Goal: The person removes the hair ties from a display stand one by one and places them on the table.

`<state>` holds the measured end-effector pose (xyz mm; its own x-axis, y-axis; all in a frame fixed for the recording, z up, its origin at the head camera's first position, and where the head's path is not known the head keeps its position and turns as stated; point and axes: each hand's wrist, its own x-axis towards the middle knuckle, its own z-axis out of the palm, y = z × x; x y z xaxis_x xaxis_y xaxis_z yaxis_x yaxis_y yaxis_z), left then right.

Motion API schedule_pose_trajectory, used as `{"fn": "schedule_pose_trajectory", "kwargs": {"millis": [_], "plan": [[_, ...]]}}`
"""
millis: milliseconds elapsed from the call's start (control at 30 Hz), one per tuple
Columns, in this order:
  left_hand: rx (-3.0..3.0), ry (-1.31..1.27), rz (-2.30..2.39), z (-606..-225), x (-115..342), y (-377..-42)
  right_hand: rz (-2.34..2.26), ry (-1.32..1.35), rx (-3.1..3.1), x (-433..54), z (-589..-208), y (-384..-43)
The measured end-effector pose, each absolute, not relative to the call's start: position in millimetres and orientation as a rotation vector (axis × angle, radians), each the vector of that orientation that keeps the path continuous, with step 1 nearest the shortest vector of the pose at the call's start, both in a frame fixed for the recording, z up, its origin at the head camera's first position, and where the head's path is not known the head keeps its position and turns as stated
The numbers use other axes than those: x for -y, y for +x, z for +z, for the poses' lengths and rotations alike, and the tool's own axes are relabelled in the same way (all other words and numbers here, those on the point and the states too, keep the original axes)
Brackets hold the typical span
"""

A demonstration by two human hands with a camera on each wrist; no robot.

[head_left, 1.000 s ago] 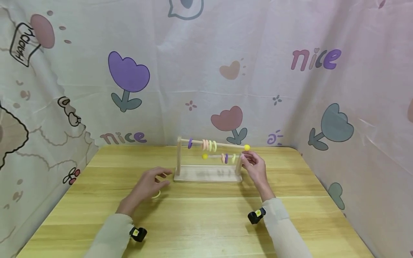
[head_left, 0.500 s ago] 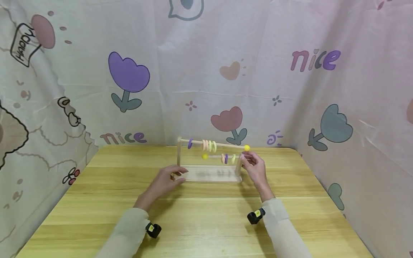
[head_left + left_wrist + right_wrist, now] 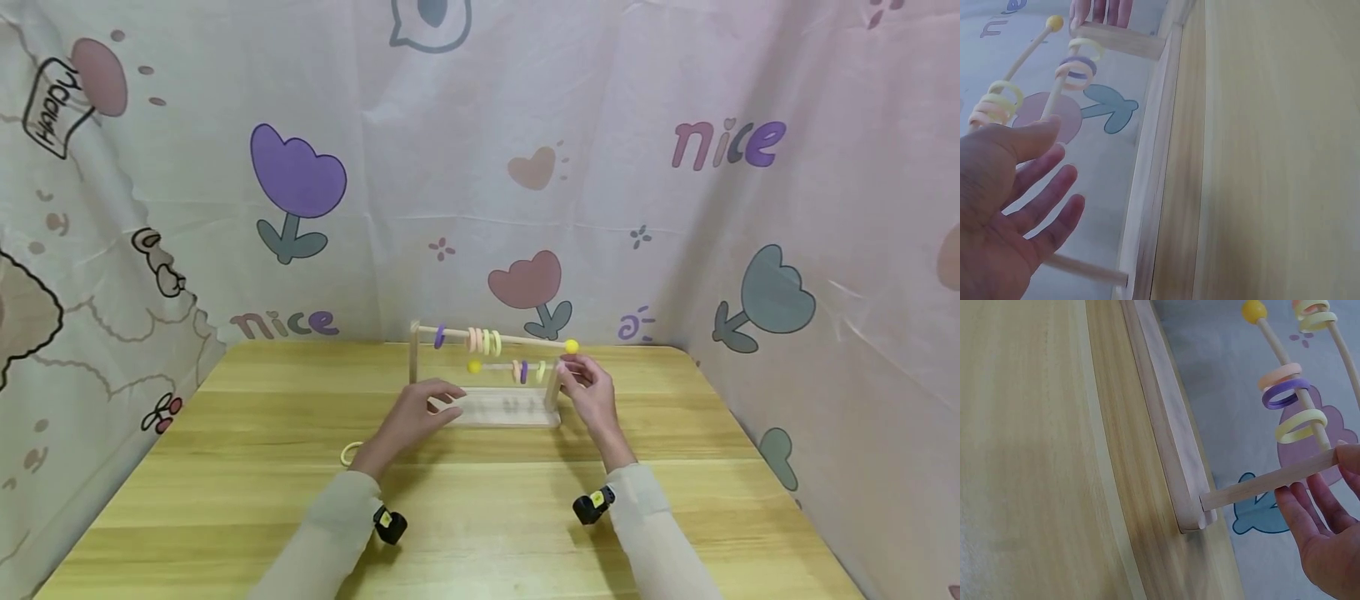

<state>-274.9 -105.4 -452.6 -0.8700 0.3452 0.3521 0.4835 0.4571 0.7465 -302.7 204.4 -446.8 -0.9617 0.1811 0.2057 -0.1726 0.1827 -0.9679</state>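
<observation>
A wooden rack with a flat base (image 3: 506, 408) stands on the table, a rod reaching inward from each of its two posts. My right hand (image 3: 595, 396) pinches the top of the short right post (image 3: 1266, 481), thumb on one side and fingers on the other. The lower rod there carries a peach, a purple (image 3: 1285, 394) and a yellow ring, with a yellow ball (image 3: 474, 367) at its end. My left hand (image 3: 416, 410), fingers apart and holding nothing, hovers before the rack's left part. In the left wrist view its thumb (image 3: 1038, 134) overlaps the lower rod.
On the upper rod (image 3: 528, 340) hang a purple ring (image 3: 439, 337) and several peach and yellow rings; a yellow ball (image 3: 572, 347) caps it. A loose yellow ring (image 3: 349, 454) lies on the table beside my left wrist. A printed curtain (image 3: 420, 167) hangs behind the table.
My left hand has moved rightward from beside the rack to in front of its base, uncovering the loose yellow ring. My right hand keeps its grip on the short post.
</observation>
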Motion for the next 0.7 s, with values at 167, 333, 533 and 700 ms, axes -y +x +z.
{"fn": "schedule_pose_trajectory", "kwargs": {"millis": [167, 333, 533, 700], "plan": [[2.564, -0.738, -1.41, -452, 94, -279, 1.855, -0.008, 2.2, -205, -446, -300], [2.558, -0.753, -1.41, -453, 85, -285, 1.86, -0.003, 2.197, -205, -446, -301], [2.577, -0.752, -1.476, -454, 74, -292, 1.85, -0.009, 2.209, -205, -445, -302], [2.598, -0.751, -1.546, -453, 64, -298, 1.852, -0.015, 2.208, -206, -446, -303]]}}
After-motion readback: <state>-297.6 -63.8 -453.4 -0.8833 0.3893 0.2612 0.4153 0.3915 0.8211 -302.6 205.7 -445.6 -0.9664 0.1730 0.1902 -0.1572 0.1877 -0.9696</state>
